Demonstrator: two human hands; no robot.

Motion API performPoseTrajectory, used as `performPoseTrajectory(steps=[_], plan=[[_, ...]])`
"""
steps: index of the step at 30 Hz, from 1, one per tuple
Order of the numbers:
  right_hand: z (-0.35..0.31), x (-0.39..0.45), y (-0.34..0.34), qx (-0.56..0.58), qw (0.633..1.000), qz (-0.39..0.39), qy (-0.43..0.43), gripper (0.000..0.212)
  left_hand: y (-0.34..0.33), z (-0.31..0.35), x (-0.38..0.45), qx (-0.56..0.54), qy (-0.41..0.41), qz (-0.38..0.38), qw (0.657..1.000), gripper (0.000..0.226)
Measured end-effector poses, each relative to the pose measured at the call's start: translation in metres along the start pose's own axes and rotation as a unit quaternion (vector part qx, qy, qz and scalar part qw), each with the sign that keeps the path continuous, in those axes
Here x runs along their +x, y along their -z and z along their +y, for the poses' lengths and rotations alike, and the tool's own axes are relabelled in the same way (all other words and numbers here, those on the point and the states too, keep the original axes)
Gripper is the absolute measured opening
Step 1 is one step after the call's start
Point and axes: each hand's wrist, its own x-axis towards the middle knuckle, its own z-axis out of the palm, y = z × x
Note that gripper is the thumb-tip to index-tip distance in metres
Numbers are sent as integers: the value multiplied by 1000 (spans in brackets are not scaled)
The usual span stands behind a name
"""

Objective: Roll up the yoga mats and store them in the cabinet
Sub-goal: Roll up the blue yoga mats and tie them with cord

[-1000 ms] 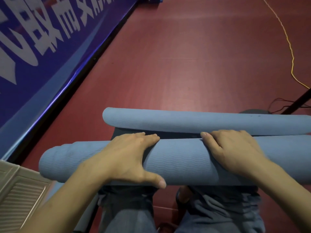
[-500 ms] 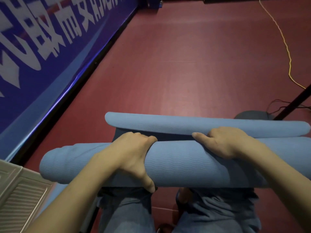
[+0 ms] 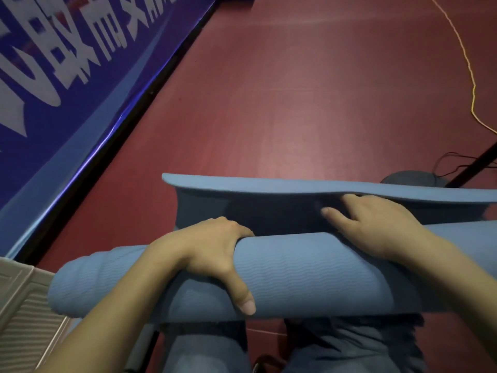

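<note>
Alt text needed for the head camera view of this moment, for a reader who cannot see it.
A person's left hand grips a rolled blue yoga mat held across their lap, while the right hand reaches over the roll toward the mat's loose end flap. Beyond lies a red floor, with a blue banner at left.

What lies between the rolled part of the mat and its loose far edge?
In the head view, a dark unrolled stretch of mat spans from the roll to the far edge, with the right hand reaching across it.
</note>
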Motion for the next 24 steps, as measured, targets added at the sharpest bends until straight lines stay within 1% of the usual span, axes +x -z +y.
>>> performPoseTrajectory(steps=[1,3,5,6,7,8,10,11,12,13,15,16,18,19,21,22,23,24], plan=[[-2,-2,1,1,1000,12,1,40,2,-3,2,-11,-6,6,1000,86],[-7,-10,0,-1,1000,9,1,42,8,-10,4,-27,-25,29,999,98],[-7,-18,-5,-26,999,33,9,44,11,-15,4,-35,-52,68,996,112],[-6,-21,-8,-48,998,50,11,47,12,-17,4,-44,-70,89,993,114],[-5,-22,-10,-69,995,67,11,55,11,-19,4,-56,-90,112,988,112],[-4,-23,-12,-84,993,78,15,69,10,-21,4,-64,-107,134,983,106],[-2,-24,-16,-138,988,69,25,109,7,-25,4,-68,-122,167,976,91],[-2,-26,-17,-158,985,73,21,116,6,-26,4,-66,-122,172,975,85],[-1,-28,-18,-179,980,81,26,112,4,-28,4,-63,-117,170,976,82],[-2,-31,-20,-188,978,87,38,102,3,-30,4,-55,-111,167,978,81],[-5,-35,-23,-182,978,89,57,90,1,-33,1,-14,-95,176,980,79],[-7,-37,-23,-166,980,97,52,80,0,-33,0,14,-84,195,977,75],[-7,-36,-27,-128,978,159,31,52,-3,-29,-5,52,-61,241,967,67],[-6,-33,-31,-119,975,184,27,45,-5,-25,-7,60,-56,256,963,64],[-5,-27,-35,-114,972,205,33,42,-7,-15,-13,73,-50,259,962,62],[-4,-25,-36,-112,970,214,37,42,-7,-10,-15,85,-44,247,964,68],[-5,-24,-37,-113,968,220,40,41,-8,-4,-17,108,-37,227,967,81],[-5,-23,-37,-111,967,228,40,41,-7,2,-18,142,-24,200,969,101]])
